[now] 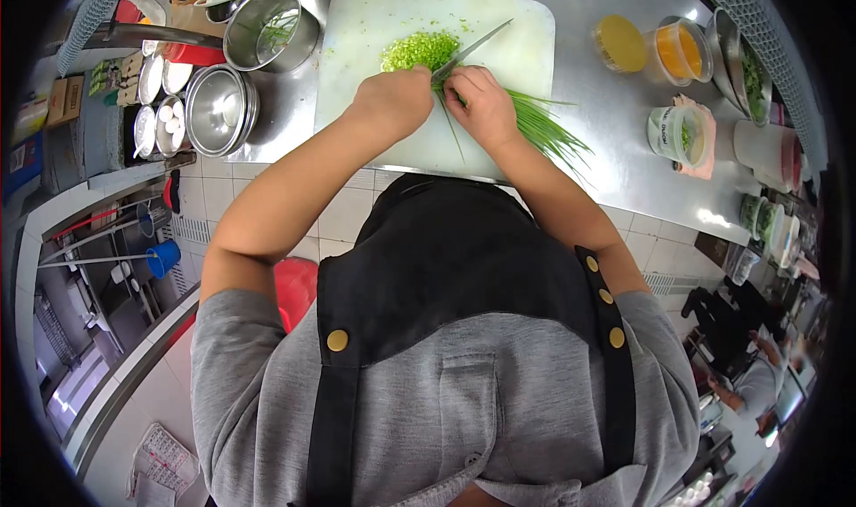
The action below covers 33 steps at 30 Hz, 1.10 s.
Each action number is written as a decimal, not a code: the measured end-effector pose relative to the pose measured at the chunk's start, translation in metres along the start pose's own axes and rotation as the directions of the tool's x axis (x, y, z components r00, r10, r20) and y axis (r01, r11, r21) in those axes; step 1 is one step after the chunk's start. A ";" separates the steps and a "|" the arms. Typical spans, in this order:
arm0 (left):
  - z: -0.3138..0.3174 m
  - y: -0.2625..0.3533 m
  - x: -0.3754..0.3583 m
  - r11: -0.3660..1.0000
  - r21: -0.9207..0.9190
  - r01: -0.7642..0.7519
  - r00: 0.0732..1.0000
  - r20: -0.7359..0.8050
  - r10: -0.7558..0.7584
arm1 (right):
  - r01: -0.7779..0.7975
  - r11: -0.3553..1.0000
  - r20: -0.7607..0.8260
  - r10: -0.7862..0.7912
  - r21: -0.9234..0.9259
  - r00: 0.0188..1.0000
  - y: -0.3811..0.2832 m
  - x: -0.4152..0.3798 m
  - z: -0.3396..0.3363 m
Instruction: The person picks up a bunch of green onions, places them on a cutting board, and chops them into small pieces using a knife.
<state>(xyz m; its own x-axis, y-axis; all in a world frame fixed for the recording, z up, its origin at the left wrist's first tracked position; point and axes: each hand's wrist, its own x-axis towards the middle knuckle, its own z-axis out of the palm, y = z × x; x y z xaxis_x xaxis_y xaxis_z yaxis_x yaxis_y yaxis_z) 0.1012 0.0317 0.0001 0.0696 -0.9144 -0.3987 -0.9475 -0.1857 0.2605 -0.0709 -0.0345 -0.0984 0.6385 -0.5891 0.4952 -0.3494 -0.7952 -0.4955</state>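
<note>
My left hand is closed round the handle of a knife, whose blade slants up to the right over the white cutting board. Beside the blade, the fingers of my right hand are curled on a bunch of long green stalks. The stalks run out past the board's right edge. A pile of finely chopped green pieces lies just beyond my hands, with small bits scattered around it. The knife handle is hidden in my left hand.
Left of the board stand a metal pot holding green stalks and stacked steel bowls. To the right are a yellow-lidded tub, an orange-filled container and a clear tub on a pink cloth. Another person is at lower right.
</note>
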 end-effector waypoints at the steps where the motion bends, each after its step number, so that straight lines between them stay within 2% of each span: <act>1: -0.001 0.000 -0.003 1.000 0.012 -0.008 1.000 0.019 0.008 | 0.000 1.000 0.006 0.000 -0.004 1.000 0.000 0.000 0.000; 9: 0.037 0.006 0.015 0.997 -0.018 0.081 0.996 -0.036 -0.082 | 0.002 1.000 0.018 -0.002 0.001 1.000 0.001 0.001 0.000; 11: 0.039 0.003 0.013 0.996 -0.025 0.088 0.995 -0.041 -0.089 | -0.018 0.998 0.057 0.015 0.059 0.998 -0.005 0.001 -0.006; 13: 0.041 -0.004 0.014 0.999 -0.037 0.007 0.998 -0.056 -0.009 | -0.006 0.999 0.087 0.002 0.044 0.996 -0.011 0.002 -0.012; 15: 0.042 -0.009 0.017 0.999 -0.051 -0.008 0.999 -0.055 0.005 | 0.003 1.000 0.151 -0.006 0.020 0.989 -0.014 -0.002 -0.015; 19: 0.041 -0.019 0.017 0.998 -0.068 -0.019 0.997 -0.082 0.014 | 0.038 0.999 0.149 -0.036 -0.015 0.988 -0.005 -0.009 -0.009; 22: 0.036 -0.025 0.012 0.995 -0.090 0.052 0.994 -0.093 -0.060 | 0.012 1.000 0.139 -0.010 -0.014 0.990 -0.002 -0.015 -0.011; 26: 0.042 -0.014 0.010 0.995 -0.077 0.064 0.991 -0.116 -0.073 | 0.045 0.999 0.087 -0.044 -0.010 0.995 -0.002 -0.013 -0.011; 28: 0.042 -0.004 0.005 0.997 -0.079 0.005 0.988 -0.154 -0.017 | 0.071 0.997 0.053 -0.070 -0.013 0.996 -0.001 -0.012 -0.010; 31: 0.053 0.004 0.008 0.997 -0.058 0.044 0.983 -0.177 -0.054 | 0.083 0.996 -0.010 -0.083 -0.010 0.996 0.000 -0.016 -0.006; 33: 0.052 0.005 0.007 0.997 -0.062 0.047 0.985 -0.160 -0.057 | -0.027 0.998 -0.078 0.032 0.063 0.996 0.001 -0.020 0.000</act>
<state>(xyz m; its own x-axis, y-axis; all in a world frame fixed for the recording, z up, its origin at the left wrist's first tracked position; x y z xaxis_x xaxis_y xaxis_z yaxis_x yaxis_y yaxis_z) 0.0810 0.0429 -0.0474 0.1724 -0.9483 -0.2666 -0.9219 -0.2507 0.2954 -0.0841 -0.0238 -0.1084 0.5718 -0.6234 0.5333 -0.3223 -0.7685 -0.5528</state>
